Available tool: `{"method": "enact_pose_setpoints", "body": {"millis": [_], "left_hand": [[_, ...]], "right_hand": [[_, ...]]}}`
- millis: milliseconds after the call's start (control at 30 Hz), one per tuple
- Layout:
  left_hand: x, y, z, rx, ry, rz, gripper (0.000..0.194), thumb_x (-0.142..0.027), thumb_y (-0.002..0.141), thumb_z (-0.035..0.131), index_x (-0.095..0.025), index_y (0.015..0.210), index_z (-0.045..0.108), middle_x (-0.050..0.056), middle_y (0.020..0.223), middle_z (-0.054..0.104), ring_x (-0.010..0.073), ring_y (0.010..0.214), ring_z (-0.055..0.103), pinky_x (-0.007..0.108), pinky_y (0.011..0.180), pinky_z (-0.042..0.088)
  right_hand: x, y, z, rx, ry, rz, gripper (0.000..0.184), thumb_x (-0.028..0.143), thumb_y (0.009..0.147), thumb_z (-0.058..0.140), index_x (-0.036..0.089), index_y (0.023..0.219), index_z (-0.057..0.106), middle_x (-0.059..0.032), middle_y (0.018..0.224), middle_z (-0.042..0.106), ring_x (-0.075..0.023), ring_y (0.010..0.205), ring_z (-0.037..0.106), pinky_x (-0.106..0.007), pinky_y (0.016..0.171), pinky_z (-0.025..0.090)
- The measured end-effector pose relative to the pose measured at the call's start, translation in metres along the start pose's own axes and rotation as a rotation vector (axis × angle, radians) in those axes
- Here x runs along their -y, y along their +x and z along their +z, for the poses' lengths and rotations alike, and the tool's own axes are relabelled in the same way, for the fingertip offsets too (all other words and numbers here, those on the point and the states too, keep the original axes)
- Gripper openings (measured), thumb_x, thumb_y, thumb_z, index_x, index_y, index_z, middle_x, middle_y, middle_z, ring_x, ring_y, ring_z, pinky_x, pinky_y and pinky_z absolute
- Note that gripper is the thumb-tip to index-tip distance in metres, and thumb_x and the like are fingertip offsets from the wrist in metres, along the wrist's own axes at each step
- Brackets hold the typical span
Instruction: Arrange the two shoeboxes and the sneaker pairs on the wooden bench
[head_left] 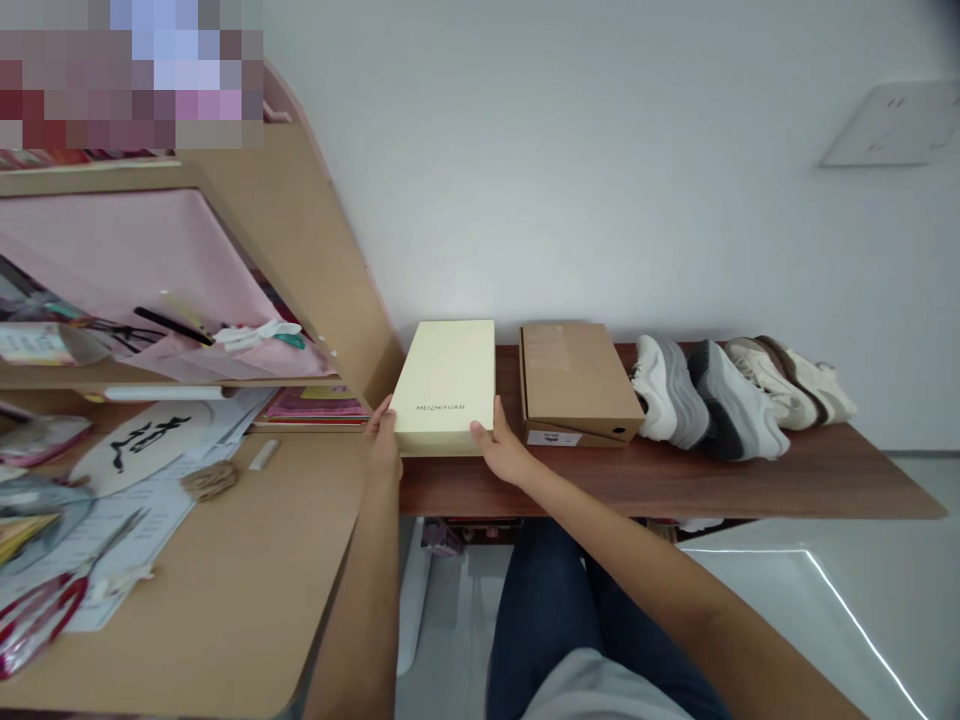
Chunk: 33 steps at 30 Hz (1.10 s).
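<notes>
A pale yellow box (447,380) with small dark lettering lies on a dark wooden shelf (675,480) against the white wall. My left hand (382,440) grips its near left corner and my right hand (501,445) grips its near right corner, fingers curled around the front edge. A brown cardboard shoe box (576,380) sits just to the right of it, a narrow gap between them.
Right of the brown box stand several sneakers: a white and grey pair (705,398) and a beige pair (791,385). At left is a light wooden desk (247,590) with papers, scissors, a round fan (139,445) and pink shelving above.
</notes>
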<state>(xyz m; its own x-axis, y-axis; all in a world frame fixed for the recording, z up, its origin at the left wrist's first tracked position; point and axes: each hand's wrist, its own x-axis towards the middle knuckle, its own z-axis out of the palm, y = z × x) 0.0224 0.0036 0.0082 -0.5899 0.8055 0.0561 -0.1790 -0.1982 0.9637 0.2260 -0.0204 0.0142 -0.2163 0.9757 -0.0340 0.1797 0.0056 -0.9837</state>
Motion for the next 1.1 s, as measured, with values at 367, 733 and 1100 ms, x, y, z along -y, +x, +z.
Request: {"method": "enact_pose_setpoints", "body": {"millis": [367,733,1100], "left_hand": [[0.011,0.018,0.012,-0.01,0.006,-0.005,0.036,-0.034,0.075,0.063,-0.017,0.106,0.07,0.009,0.11,0.072,0.0212,0.111,0.064,0.038,0.102,0.046],[-0.027,-0.036,0.023,-0.108,0.278,0.362,0.047,-0.04,0.09,0.055,-0.019,0.133,0.053,0.013,0.145,0.049,0.0211,0.137,0.043,0.035,0.116,0.028],[-0.015,-0.124,0.126,0.564,0.281,0.33,0.058,-0.043,0.092,0.054,-0.026,0.146,0.04,0.011,0.153,0.04,0.0244,0.142,0.036,0.044,0.118,0.025]], "right_hand": [[0.005,0.014,0.001,-0.047,0.005,0.034,0.097,0.066,0.089,0.043,0.013,0.157,-0.003,-0.0102,0.164,0.005,-0.0203,0.152,0.004,-0.04,0.123,0.008],[0.051,-0.038,-0.046,0.008,-0.104,-0.158,0.091,0.067,0.087,0.047,0.021,0.157,0.014,-0.0074,0.163,0.015,-0.0258,0.15,0.015,-0.044,0.123,0.012],[0.038,-0.028,-0.181,-0.334,-0.499,-0.201,0.075,0.064,0.09,0.044,0.022,0.151,0.033,-0.012,0.157,0.032,-0.029,0.149,0.022,-0.053,0.121,0.017]]}}
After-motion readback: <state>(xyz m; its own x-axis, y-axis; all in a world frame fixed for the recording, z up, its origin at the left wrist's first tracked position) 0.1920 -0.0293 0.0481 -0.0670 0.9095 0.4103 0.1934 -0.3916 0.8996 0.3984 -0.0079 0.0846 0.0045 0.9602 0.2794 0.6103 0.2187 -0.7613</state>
